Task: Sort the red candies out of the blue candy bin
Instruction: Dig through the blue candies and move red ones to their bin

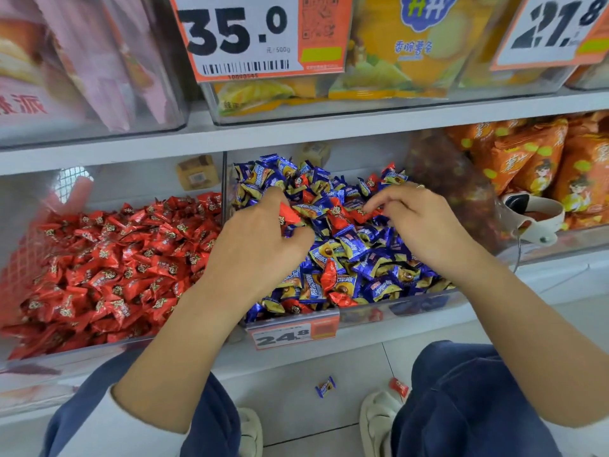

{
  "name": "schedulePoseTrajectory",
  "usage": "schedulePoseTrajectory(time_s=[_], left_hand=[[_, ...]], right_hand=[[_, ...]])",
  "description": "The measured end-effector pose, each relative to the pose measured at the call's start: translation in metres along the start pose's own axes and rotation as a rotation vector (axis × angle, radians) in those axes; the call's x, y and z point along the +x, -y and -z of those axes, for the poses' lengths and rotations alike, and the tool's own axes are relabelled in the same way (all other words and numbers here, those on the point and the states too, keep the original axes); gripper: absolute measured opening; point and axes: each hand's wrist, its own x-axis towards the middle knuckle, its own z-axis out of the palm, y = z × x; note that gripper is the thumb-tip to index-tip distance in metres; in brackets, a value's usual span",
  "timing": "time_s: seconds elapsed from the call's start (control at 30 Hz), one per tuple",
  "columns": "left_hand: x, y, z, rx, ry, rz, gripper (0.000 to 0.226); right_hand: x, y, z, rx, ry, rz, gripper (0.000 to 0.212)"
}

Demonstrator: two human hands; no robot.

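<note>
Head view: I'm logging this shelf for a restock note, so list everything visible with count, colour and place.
blue bin: one, clear, centre shelf, blue candies with red ones mixed in
red bin: one, clear, left of it, full of red candies
red candy: one, in left grip
orange bags: several, right bin
yellow bags: several, upper shelf
pink bags: several, upper left
price tags: three, white and orange
scoop: one, white, right bin
floor candies: two, one blue, one red
left hand: holds red candy
right hand: fingers curled over blue bin
</note>
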Motion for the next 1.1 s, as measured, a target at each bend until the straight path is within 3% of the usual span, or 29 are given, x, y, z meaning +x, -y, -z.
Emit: schedulePoseTrajectory(time_s=[0.1, 0.17, 0.23, 0.3, 0.43, 0.6, 0.77, 0.87, 0.97, 1.1], left_hand=[[0.003, 0.001, 0.000, 0.041, -0.129, -0.042, 0.037], [0.007, 0.004, 0.000, 0.016, -0.174, -0.057, 0.033], [0.016, 0.007, -0.001, 0.026, -0.136, -0.048, 0.018], [0.026, 0.007, -0.003, 0.097, -0.072, -0.075, 0.030], [0.054, -0.002, -0.009, 0.326, 0.066, -0.192, 0.039], [0.074, -0.003, -0.017, 0.527, 0.238, -0.205, 0.045], [0.080, 0.008, -0.016, 0.552, 0.300, -0.177, 0.013], [0.078, 0.014, -0.010, 0.442, 0.247, -0.146, 0.008], [0.071, 0.014, 0.005, 0.331, 0.150, -0.114, 0.022], [0.064, 0.019, 0.020, 0.276, 0.026, -0.096, 0.026]], right_hand=[[0.015, -0.005, -0.001, -0.080, -0.038, -0.045, 0.027], [0.022, -0.011, 0.004, -0.281, 0.087, -0.031, 0.026], [0.027, -0.016, 0.006, -0.361, 0.284, -0.015, 0.042], [0.029, -0.018, 0.000, -0.347, 0.370, 0.040, 0.047], [0.033, -0.016, -0.007, -0.425, 0.261, 0.114, 0.034], [0.030, -0.010, 0.000, -0.401, 0.144, 0.089, 0.021], [0.033, -0.007, -0.001, -0.394, 0.054, 0.002, 0.035], [0.035, -0.005, -0.002, -0.202, 0.025, 0.003, 0.015], [0.036, -0.005, -0.005, -0.098, 0.186, 0.034, 0.034], [0.034, -0.007, -0.017, -0.144, 0.403, 0.048, 0.064]])
